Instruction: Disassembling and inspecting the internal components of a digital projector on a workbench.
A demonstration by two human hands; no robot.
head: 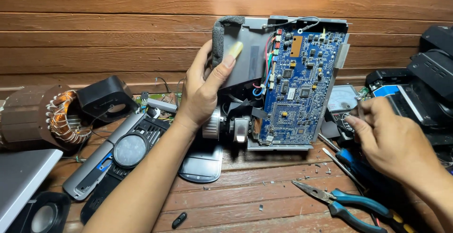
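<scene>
Where the table (264, 200) meets its left edge, I see a motor winding (61, 115) with copper coils, a black speaker (106, 98) just behind it, and a grey panel (21, 176) in the corner; beside these lies a grey and black casing (118, 155) with a round lens, and a small black cap (179, 220) rests on the planks nearer me; my left hand (203, 94) is clamped on the upper left corner of the opened device (283, 82), thumb over the foam strip (219, 37) and fingers behind, holding the device upright on its edge against the wooden wall (141, 20); its blue circuit board (299, 84) faces me, with coloured wires (266, 72) along the board's left side; further right a meter (340, 100) with a white dial sits behind, blue-handled pliers (344, 202) lie on the table, and my right hand (387, 141) hovers near the meter, fingers curled together around something thin that I cannot tell; black equipment (424, 82) fills the far right.
</scene>
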